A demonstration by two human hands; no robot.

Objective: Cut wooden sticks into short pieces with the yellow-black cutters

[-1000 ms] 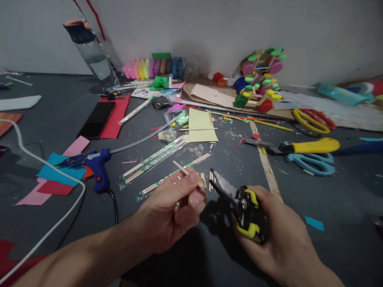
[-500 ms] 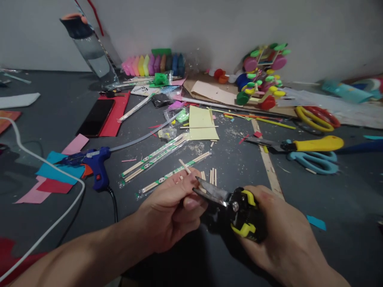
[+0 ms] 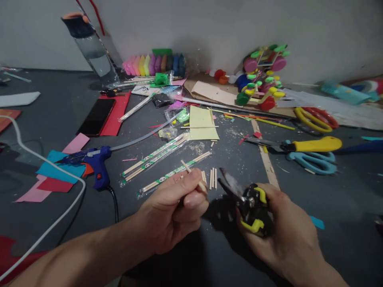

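Between thumb and fingers, my left hand (image 3: 179, 203) pinches a short wooden stick (image 3: 186, 166), one end sticking out up and to the left, the other toward the right. My right hand (image 3: 287, 231) is wrapped round black and yellow pruning shears (image 3: 249, 205). Their blades are parted, point up and left, and stand apart from the stick. Just beyond my left fingers, several short cut sticks (image 3: 213, 178) lie side by side on the dark table. Chopsticks in clear wrappers (image 3: 167, 175) lie behind my left hand.
At the left a blue glue gun (image 3: 100, 167) rests near coloured paper, with a white cable (image 3: 74, 179) crossing. A phone (image 3: 97, 115) and water bottle (image 3: 97, 56) stand farther back. To the right lie yellow-handled pliers (image 3: 317, 144) and blue scissors (image 3: 312, 164). Small wheeled models (image 3: 263, 79) sit by the wall.
My right hand has drawn the shears back to the right, away from the stick. The left hand stays nearly in place, still pinching the stick.
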